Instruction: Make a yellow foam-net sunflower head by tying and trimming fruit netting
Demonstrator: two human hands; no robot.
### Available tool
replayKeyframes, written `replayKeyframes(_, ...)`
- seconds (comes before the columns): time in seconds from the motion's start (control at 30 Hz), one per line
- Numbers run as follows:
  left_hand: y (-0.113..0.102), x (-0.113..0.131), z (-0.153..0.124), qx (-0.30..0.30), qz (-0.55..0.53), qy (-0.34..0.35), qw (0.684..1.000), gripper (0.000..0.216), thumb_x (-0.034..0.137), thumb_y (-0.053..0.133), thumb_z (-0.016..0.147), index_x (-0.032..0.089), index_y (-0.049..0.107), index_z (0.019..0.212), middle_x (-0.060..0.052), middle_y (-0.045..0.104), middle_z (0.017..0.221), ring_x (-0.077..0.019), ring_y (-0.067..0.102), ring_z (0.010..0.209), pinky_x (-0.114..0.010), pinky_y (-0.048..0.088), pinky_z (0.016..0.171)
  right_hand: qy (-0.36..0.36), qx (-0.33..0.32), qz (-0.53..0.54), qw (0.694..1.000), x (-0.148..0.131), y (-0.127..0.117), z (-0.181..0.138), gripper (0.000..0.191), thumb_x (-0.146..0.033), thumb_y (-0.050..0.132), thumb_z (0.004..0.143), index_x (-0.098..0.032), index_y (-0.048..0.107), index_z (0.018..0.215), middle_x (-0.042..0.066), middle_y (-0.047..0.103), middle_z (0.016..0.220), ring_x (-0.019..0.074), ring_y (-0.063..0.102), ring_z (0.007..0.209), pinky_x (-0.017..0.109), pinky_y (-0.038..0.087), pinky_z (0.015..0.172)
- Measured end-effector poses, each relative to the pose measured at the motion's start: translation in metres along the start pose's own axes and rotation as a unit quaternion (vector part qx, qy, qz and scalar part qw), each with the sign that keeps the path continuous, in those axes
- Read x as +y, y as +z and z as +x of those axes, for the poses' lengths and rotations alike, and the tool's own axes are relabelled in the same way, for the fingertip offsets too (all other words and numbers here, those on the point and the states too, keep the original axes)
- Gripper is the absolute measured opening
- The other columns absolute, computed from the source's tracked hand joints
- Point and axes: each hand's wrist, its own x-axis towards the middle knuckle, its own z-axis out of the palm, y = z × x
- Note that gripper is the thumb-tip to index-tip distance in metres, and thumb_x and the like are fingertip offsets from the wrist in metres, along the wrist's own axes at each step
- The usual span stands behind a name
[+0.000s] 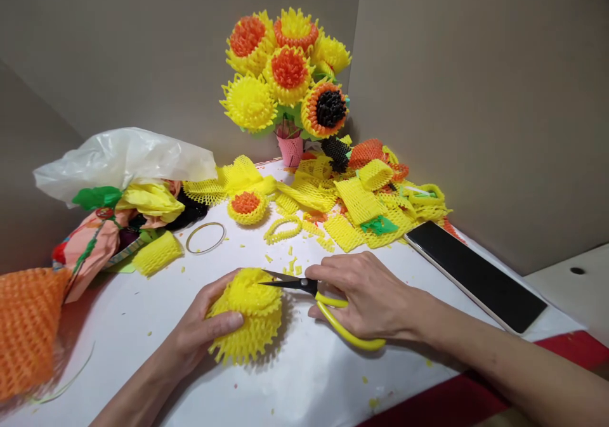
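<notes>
My left hand (207, 322) grips a yellow foam-net flower (252, 325) from its left side, thumb on the front. Its lower edge is a fringe of cut points, and a rounded bunch of yellow netting tops it. In my right hand (366, 297) is a pair of scissors (349, 335) with yellow handles and dark blades. The blades are parted and reach the upper right of the flower; whether netting lies between them I cannot tell. Small yellow clippings (295, 267) lie on the white table cover just beyond.
Behind stands a pink pot (290, 151) of foam-net flowers (288, 68). Yellow netting pieces (359, 202) are heaped before it, beside a small orange-centred flower (247, 207). A phone (476, 275) lies right; a ring of tape (205, 237), plastic bag (124, 160) and orange netting (28, 332) lie left.
</notes>
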Motion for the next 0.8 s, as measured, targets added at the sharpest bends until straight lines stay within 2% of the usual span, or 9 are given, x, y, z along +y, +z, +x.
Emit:
replayKeyframes(0.2,-0.001,0.0015,-0.0003,-0.039,-0.009,-0.023,0.999,0.055,0.035,0.084,0.065,0.023,0.07,0.118,-0.01,0.074,0.111,-0.0329,0.07,0.096,-0.033,0.057,0.076,0.01,-0.043,0.04,0.998,-0.0016,-0.0054,0.0015,0.039,-0.052,0.071,0.082,-0.023,0.064,0.107,0.002,0.069,0.087,0.0201,0.062,0.078,0.028,0.031,0.063)
replayKeyframes(0.43,-0.0013,0.0002,0.0012,-0.044,-0.024,-0.019,0.999,0.056,0.034,0.084,0.061,0.022,0.071,0.114,-0.008,0.073,0.092,-0.0249,0.068,0.08,-0.029,0.055,0.069,0.01,-0.051,0.056,0.997,-0.0012,-0.0092,0.0026,0.044,-0.056,0.074,0.079,-0.023,0.065,0.107,0.001,0.069,0.086,0.0197,0.062,0.077,0.027,0.032,0.064)
replayKeyframes(0.63,0.0016,0.0018,-0.001,-0.017,-0.033,-0.022,0.999,0.051,0.036,0.087,0.061,0.023,0.074,0.109,-0.007,0.075,0.091,-0.0256,0.07,0.078,-0.03,0.058,0.07,0.009,-0.051,0.051,0.997,0.0006,-0.008,0.0021,0.046,-0.058,0.073,0.079,-0.023,0.064,0.108,0.001,0.068,0.086,0.0203,0.062,0.078,0.027,0.032,0.064)
replayKeyframes(0.8,0.0043,0.0017,-0.0003,-0.034,-0.025,-0.009,0.999,0.048,0.036,0.088,0.063,0.022,0.074,0.107,-0.006,0.076,0.087,-0.0253,0.071,0.075,-0.032,0.057,0.071,0.002,-0.056,0.059,0.997,0.0003,-0.0066,0.0037,0.046,-0.06,0.071,0.081,-0.022,0.064,0.107,0.001,0.068,0.086,0.0198,0.06,0.077,0.027,0.032,0.064)
